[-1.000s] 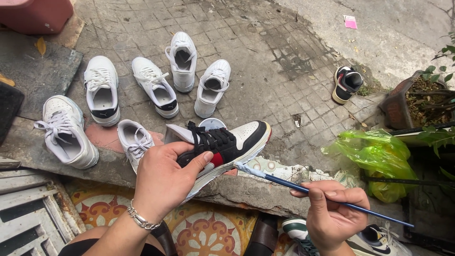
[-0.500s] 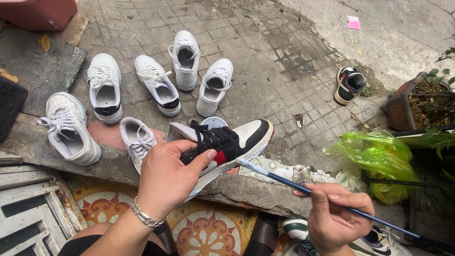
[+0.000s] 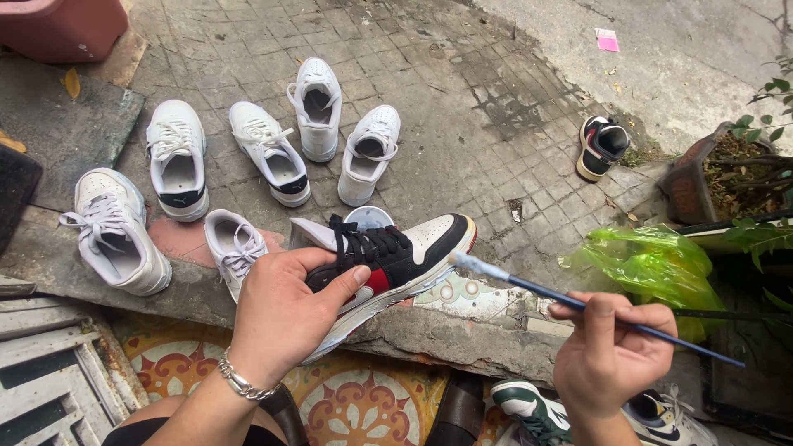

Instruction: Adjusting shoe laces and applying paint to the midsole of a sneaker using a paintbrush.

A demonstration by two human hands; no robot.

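on paving, left hand (image 3: pixel 277 318) grips a sneaker (image 3: pixel 396 256) (black laces), right hand (image 3: pixel 611 355) grips a brush (image 3: pixel 578 304).

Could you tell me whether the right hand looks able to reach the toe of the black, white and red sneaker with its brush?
Probably yes: the right hand holds the blue-handled brush with its bristles just off the sneaker toe, nothing between, while the left hand holds the shoe up.

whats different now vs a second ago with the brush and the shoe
Little has changed. The paintbrush in the right hand has edged a bit to the right along the toe end of the black, white and red sneaker. The left hand keeps its grip on that sneaker. The white sneakers on the pavement lie as before.
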